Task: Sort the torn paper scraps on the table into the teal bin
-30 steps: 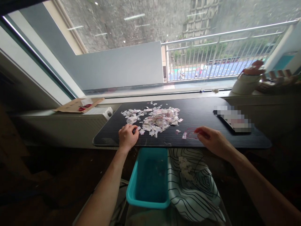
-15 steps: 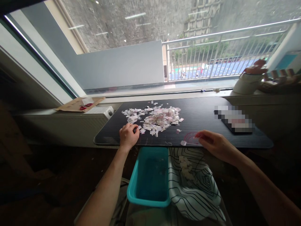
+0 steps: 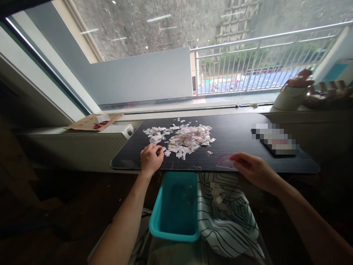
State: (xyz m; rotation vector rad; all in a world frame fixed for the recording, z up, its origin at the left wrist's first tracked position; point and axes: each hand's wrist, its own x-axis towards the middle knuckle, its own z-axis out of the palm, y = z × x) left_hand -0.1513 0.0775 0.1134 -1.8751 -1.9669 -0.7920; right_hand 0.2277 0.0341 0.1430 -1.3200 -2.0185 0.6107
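Note:
My right hand (image 3: 249, 167) pinches one end of a see-through pink protractor (image 3: 224, 161) at the table's near edge. The protractor's curved side faces the paper pile. My left hand (image 3: 151, 159) rests at the near left of the table, its fingers curled and closed; what they hold, if anything, I cannot make out. Just beyond it spreads a heap of small torn paper scraps (image 3: 190, 138), whitish and pale pink. Below the edge, several scraps (image 3: 217, 195) lie on a white cloth with black wavy lines (image 3: 228, 239).
A turquoise plastic tub (image 3: 174, 235) stands under the near edge, left of the cloth. The dark table (image 3: 231, 127) carries a blurred-out flat object (image 3: 275, 140) at right. Red-handled scissors (image 3: 101, 124) lie on brown paper (image 3: 82, 123) above the radiator (image 3: 116, 134). A window rises behind.
A white scrap by the protractor has gone over the table edge, and a bright scrap now lies on the cloth below. Both hands have barely moved.

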